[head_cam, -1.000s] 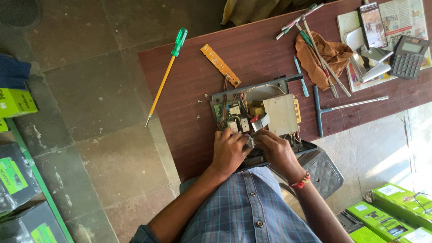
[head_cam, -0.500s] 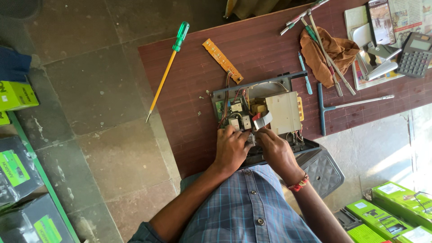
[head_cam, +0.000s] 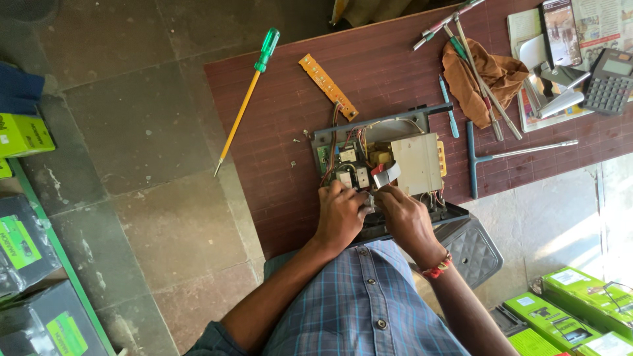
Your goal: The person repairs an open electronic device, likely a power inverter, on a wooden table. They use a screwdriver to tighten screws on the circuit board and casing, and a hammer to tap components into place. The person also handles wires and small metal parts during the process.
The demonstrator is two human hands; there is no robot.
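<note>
On the reddish-brown wooden table (head_cam: pixel 277 118), seen from the head camera, we find an opened grey electronic unit with a bare circuit board, coloured wires and a beige metal box (head_cam: pixel 382 165) lying near the table's near edge, right in front of the person in the blue checked shirt (head_cam: pixel 362 310). We see the left hand (head_cam: pixel 339 214) and the right hand (head_cam: pixel 405 221) both resting on the near side of that unit, knuckles toward us, their fingertips meeting over a small metallic part (head_cam: pixel 369 201) just below the board's white components. The fingers of both hands are curled inward and appear pinched around that small part, though we cannot tell exactly what it is, since the fingers cover most of it. A red thread band (head_cam: pixel 436 269) circles the right wrist. A long screwdriver with a yellow shaft and green handle (head_cam: pixel 245 99) lies well apart, jutting past the table's left edge over the stone floor (head_cam: pixel 132 132). Just beyond the unit lies a narrow orange circuit strip (head_cam: pixel 328 86), joined to it by wires. Farther right we note a brown cloth (head_cam: pixel 484 72) with thin metal tools across it, a T-shaped steel wrench (head_cam: pixel 508 157), and a dark calculator (head_cam: pixel 610 82) near the corner. Green cardboard boxes (head_cam: pixel 573 310) sit on the floor at lower right.
</note>
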